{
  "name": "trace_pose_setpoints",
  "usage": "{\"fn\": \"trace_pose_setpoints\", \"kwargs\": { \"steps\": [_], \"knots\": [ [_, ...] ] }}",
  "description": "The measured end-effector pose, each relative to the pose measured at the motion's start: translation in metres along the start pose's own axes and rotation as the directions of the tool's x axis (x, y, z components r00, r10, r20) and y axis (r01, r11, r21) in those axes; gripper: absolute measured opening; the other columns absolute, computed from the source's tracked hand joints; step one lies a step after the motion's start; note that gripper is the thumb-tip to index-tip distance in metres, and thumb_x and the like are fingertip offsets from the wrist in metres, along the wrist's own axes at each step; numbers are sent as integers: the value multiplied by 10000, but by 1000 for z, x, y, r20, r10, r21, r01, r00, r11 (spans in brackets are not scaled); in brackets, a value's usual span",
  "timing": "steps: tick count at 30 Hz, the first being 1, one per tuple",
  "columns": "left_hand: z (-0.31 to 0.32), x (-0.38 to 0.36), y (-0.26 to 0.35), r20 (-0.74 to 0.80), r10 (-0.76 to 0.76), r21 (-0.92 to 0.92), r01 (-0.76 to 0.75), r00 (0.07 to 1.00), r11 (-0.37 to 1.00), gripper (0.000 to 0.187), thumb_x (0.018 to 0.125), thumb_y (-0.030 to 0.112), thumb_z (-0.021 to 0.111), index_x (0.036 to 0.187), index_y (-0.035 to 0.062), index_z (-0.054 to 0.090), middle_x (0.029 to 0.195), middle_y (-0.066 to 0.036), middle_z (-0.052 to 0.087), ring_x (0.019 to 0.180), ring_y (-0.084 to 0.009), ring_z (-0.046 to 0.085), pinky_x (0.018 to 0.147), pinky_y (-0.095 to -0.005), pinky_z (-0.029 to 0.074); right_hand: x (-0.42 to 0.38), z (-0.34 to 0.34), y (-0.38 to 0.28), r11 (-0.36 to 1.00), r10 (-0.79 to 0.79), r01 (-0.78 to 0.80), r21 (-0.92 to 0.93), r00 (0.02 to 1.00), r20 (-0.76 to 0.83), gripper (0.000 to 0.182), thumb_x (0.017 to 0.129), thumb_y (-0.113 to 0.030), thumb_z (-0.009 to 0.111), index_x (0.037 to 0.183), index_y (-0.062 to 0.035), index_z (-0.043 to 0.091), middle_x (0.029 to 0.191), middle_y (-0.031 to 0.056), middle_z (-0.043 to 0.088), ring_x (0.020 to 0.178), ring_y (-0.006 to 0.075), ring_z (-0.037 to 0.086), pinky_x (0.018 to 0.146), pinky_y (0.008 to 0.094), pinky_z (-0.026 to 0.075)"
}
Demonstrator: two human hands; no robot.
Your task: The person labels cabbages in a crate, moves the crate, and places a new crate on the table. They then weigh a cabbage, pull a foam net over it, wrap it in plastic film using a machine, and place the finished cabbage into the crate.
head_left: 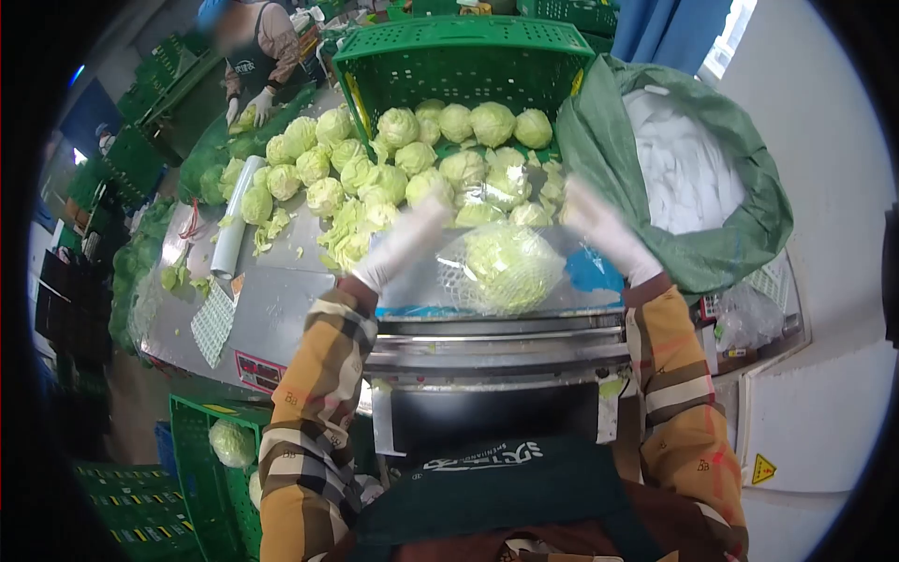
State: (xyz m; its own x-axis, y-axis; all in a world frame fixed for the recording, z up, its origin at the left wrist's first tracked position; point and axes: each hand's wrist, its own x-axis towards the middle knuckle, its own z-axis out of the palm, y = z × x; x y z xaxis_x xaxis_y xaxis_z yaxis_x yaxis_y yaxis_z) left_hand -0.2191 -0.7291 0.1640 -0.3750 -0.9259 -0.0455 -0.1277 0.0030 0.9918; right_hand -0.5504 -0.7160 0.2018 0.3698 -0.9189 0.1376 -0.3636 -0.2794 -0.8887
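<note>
A cabbage [510,262] in a white foam net sits on the wrapping machine in front of me, with clear plastic film about it. To its left is my left hand [412,234], in a white glove, fingers pointing up toward the loose cabbages [464,169]. On the other side, my gloved right hand [599,220] is raised by the edge of the green sack [609,122]. Both hands are smeared by motion, and I cannot tell whether they grip the film. A blue patch [592,270] lies beside the netted cabbage.
A tipped green crate [459,42] spills cabbages onto the metal table [290,248]. White foam nets [684,159] fill the sack. A film roll [236,217] lies leftward. Below left, another crate [201,468] holds a wrapped cabbage [231,443]. A person [257,56] works at far left.
</note>
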Motion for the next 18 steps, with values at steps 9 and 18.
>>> {"fn": "trace_pose_setpoints", "kwargs": {
  "steps": [9, 18],
  "knots": [
    [66, -28, -47, 113, 216, 26, -220, 970, 975, 1329, 665, 243, 899, 1526, -15, -79, 1570, -238, 179, 1454, -284, 227, 1181, -339, 200, -41, 71, 54, 912, 91, -133, 389, 988, 125, 1126, 688, -26, 822, 1542, -16, 89, 1492, 155, 378, 1347, 191, 389, 1134, 325, 300],
    [88, -149, 25, 323, -700, -178, 768, 637, 616, 803, 909, 672, 498, 1401, 39, 456, 1328, -124, 556, 1193, -178, 553, 953, -351, 480, -153, 83, -32, 677, 444, -610, 411, 785, 433, 710, 1007, -558, 375, 1381, 43, 428, 1255, 122, 589, 990, 149, 643, 723, 261, 580]
  ]
}}
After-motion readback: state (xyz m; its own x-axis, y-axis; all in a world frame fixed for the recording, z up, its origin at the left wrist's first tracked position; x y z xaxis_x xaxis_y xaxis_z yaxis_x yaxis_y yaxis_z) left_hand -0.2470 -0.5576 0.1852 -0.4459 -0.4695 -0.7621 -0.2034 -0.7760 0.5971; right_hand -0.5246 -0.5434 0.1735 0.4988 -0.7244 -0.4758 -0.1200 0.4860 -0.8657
